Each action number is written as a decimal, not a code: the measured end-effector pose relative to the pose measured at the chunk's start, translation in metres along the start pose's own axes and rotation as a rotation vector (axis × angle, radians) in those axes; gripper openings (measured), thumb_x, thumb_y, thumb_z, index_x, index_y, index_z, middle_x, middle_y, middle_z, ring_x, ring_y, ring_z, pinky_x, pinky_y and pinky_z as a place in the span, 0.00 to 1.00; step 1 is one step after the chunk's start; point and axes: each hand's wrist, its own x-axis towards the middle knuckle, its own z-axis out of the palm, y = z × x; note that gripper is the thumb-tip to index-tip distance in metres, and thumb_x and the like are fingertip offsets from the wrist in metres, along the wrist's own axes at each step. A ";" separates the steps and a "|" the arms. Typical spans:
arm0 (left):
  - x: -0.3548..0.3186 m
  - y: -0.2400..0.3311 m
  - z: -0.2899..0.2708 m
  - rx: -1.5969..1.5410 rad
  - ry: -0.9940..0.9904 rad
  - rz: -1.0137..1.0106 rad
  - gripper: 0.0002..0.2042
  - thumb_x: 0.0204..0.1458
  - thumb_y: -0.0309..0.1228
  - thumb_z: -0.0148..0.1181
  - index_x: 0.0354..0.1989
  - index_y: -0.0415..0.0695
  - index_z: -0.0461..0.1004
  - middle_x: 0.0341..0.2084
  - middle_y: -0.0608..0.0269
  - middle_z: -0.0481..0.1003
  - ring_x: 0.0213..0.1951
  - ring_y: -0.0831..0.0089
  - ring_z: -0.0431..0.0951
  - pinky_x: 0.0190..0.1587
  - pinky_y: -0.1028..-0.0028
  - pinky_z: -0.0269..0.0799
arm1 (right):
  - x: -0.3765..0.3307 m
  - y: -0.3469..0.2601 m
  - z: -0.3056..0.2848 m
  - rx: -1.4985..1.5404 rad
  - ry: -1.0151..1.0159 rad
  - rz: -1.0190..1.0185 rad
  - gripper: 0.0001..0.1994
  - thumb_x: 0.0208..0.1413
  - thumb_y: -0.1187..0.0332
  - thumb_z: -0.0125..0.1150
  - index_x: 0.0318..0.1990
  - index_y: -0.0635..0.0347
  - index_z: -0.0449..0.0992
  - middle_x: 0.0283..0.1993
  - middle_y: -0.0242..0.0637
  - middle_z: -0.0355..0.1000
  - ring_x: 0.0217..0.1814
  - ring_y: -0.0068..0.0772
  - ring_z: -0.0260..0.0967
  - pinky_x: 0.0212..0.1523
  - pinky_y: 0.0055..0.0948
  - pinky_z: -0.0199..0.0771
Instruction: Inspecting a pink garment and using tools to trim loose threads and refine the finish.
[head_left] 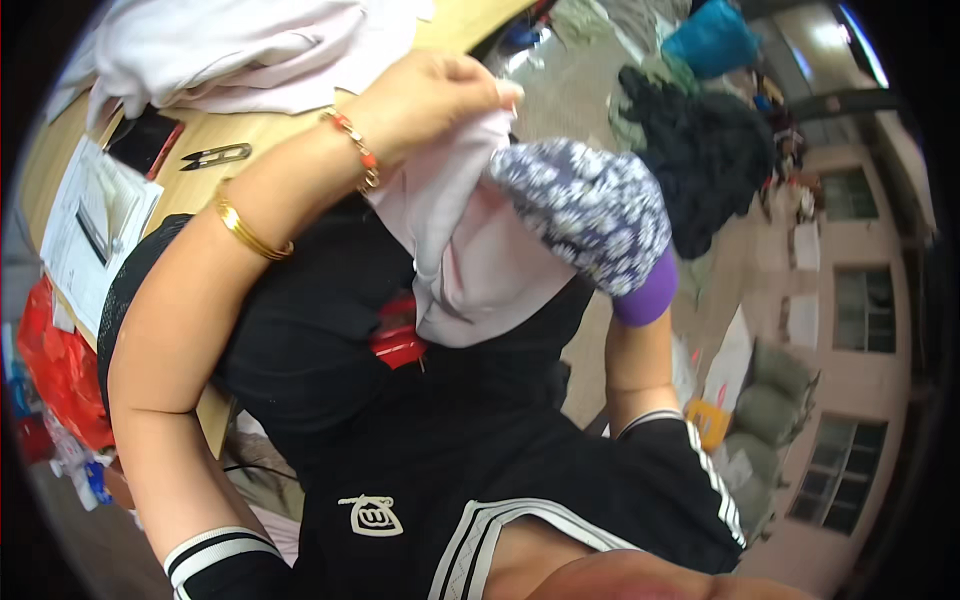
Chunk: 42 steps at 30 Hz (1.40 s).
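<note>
My left hand, with a red-beaded bracelet and gold bangles on its arm, pinches the upper edge of a pale pink cloth piece. The cloth hangs down in folds over my black-clothed lap. My right forearm wears a dark floral sleeve cover with a purple cuff and reaches toward the same cloth. Folds of cloth hide my right hand, so its fingers cannot be made out. Partly under the cloth's lower left side, a small red object shows against the black clothing.
On the wooden table lie pale pink garments, thread snips, a dark phone and papers. A red plastic bag is at left. Black cloth, a blue bag and grey-green sacks occupy the right.
</note>
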 end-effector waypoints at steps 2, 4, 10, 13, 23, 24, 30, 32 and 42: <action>0.009 -0.010 0.001 0.033 -0.035 0.029 0.10 0.55 0.36 0.60 0.34 0.41 0.78 0.31 0.67 0.78 0.35 0.83 0.74 0.43 0.80 0.68 | 0.006 0.000 0.002 -0.025 0.016 -0.067 0.22 0.45 0.68 0.63 0.52 0.42 0.75 0.50 0.29 0.74 0.50 0.34 0.71 0.43 0.37 0.66; 0.013 -0.015 0.001 0.142 -0.042 0.079 0.11 0.55 0.35 0.61 0.34 0.39 0.78 0.28 0.67 0.77 0.34 0.82 0.74 0.40 0.78 0.69 | 0.001 0.005 0.013 -0.094 0.079 -0.056 0.21 0.45 0.67 0.63 0.51 0.43 0.76 0.48 0.30 0.74 0.48 0.36 0.71 0.42 0.38 0.67; 0.003 -0.010 -0.011 0.186 -0.066 0.107 0.14 0.47 0.35 0.66 0.35 0.36 0.79 0.27 0.60 0.79 0.28 0.78 0.75 0.34 0.75 0.71 | 0.026 -0.005 0.002 -0.138 0.052 -0.023 0.19 0.47 0.62 0.62 0.50 0.40 0.75 0.43 0.29 0.74 0.36 0.34 0.72 0.35 0.36 0.68; 0.008 -0.010 -0.011 0.223 -0.002 0.110 0.14 0.47 0.35 0.67 0.36 0.35 0.79 0.28 0.61 0.80 0.29 0.77 0.76 0.34 0.75 0.71 | 0.024 -0.006 0.002 -0.140 0.163 0.012 0.17 0.47 0.63 0.63 0.47 0.42 0.77 0.42 0.28 0.76 0.35 0.31 0.73 0.33 0.34 0.68; 0.018 -0.025 -0.009 0.136 -0.054 0.073 0.11 0.50 0.31 0.65 0.35 0.35 0.79 0.27 0.63 0.79 0.28 0.80 0.74 0.33 0.79 0.70 | 0.028 -0.011 0.025 -0.139 0.155 0.155 0.13 0.48 0.63 0.61 0.43 0.46 0.78 0.33 0.30 0.75 0.31 0.33 0.72 0.28 0.35 0.69; 0.021 -0.030 -0.009 0.107 -0.062 0.084 0.11 0.50 0.31 0.64 0.35 0.35 0.79 0.27 0.63 0.78 0.29 0.80 0.74 0.34 0.79 0.70 | 0.029 -0.011 0.023 -0.081 0.168 0.162 0.11 0.49 0.62 0.61 0.41 0.47 0.79 0.32 0.32 0.74 0.31 0.35 0.73 0.29 0.35 0.71; 0.007 -0.018 -0.009 0.076 -0.280 0.002 0.18 0.46 0.33 0.69 0.44 0.36 0.75 0.37 0.62 0.78 0.37 0.79 0.75 0.42 0.78 0.70 | 0.013 -0.003 0.039 0.226 0.369 0.265 0.11 0.49 0.61 0.62 0.38 0.52 0.81 0.32 0.38 0.75 0.34 0.41 0.72 0.35 0.37 0.73; 0.004 -0.017 -0.004 0.197 -0.230 0.030 0.18 0.46 0.30 0.69 0.44 0.35 0.75 0.37 0.62 0.77 0.39 0.79 0.75 0.44 0.78 0.70 | 0.009 -0.004 0.048 0.242 0.378 0.285 0.11 0.49 0.61 0.61 0.39 0.53 0.80 0.33 0.39 0.75 0.35 0.41 0.72 0.37 0.38 0.73; 0.000 -0.017 0.002 0.478 -0.030 0.129 0.12 0.51 0.30 0.66 0.41 0.37 0.76 0.31 0.71 0.76 0.33 0.86 0.70 0.35 0.83 0.66 | 0.013 0.007 0.077 0.546 0.600 0.265 0.12 0.48 0.60 0.63 0.37 0.58 0.79 0.32 0.40 0.74 0.33 0.44 0.71 0.36 0.38 0.71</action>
